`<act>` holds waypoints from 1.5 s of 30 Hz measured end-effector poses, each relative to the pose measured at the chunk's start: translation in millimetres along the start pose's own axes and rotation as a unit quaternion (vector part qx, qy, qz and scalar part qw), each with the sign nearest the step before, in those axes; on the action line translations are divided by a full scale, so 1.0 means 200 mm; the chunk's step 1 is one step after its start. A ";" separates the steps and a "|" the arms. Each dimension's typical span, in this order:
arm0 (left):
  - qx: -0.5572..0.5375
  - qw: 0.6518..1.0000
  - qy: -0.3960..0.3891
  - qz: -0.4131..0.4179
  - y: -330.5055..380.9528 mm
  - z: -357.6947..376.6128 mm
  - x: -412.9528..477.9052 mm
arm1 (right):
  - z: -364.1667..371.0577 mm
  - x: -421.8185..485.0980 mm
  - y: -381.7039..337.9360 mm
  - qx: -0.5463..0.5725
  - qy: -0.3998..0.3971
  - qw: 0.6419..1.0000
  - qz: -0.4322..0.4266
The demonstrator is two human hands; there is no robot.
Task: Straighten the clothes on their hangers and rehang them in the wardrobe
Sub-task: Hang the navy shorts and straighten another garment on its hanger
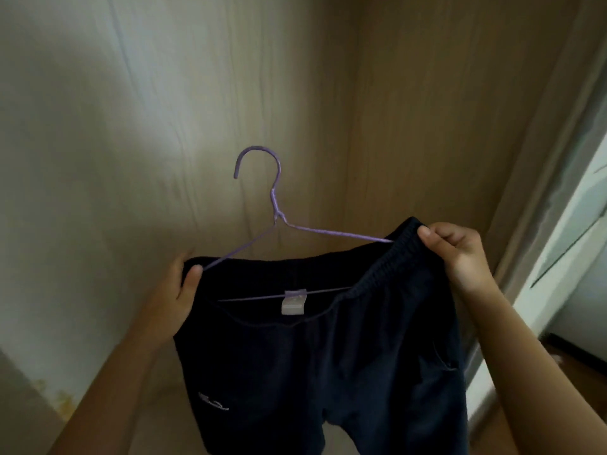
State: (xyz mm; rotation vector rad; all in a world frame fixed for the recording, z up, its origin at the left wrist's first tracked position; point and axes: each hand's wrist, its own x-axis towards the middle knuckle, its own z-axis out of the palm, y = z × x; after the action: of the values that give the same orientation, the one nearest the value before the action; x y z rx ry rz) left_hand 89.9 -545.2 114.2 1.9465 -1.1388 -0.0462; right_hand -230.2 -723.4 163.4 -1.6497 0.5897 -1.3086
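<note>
Stretching dark navy elastic-waisted trousers (295,356) between both hands, the person pulls the waistband taut, apparently to seat it across a thin purple wire hanger (274,201). The left hand (174,297) pinches cloth and hanger end together; the right hand (460,254) pinches the opposite corner. Above them, the hook hangs on nothing.

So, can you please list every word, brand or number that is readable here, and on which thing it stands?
White tag inside the waistband of the dark garment: too blurred to read.
White logo on its front: too small and blurred to read.
No other text shows.
</note>
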 end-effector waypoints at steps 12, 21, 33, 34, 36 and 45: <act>0.132 0.977 0.060 -0.158 -0.15 -0.14 -0.55 | 0.24 0.12 0.20 -0.086 -0.251 0.964 -0.007; 0.235 0.923 0.087 -0.292 -0.11 -0.25 -1.24 | 0.61 -0.23 0.51 -0.142 -0.462 0.875 0.020; 0.227 0.798 0.203 -0.520 0.10 -0.22 -2.24 | 1.10 -0.84 0.48 -0.124 -0.675 0.727 -0.021; 0.229 0.780 0.223 -0.539 0.12 -0.23 -2.33 | 1.14 -0.92 0.46 -0.119 -0.697 0.706 -0.033; 0.240 0.735 0.258 -0.579 0.17 -0.25 -2.49 | 1.21 -1.08 0.40 -0.110 -0.740 0.661 -0.060; 0.311 0.543 0.387 -0.677 0.54 -0.29 -3.06 | 1.38 -1.72 0.04 -0.047 -0.858 0.501 -0.103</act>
State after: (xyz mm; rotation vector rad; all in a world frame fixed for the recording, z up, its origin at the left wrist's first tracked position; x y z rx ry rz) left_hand -318.4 -86.0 2.2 2.5013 1.2634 0.4112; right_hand -82.1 -349.5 -15.3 -2.1715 -0.8259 0.7069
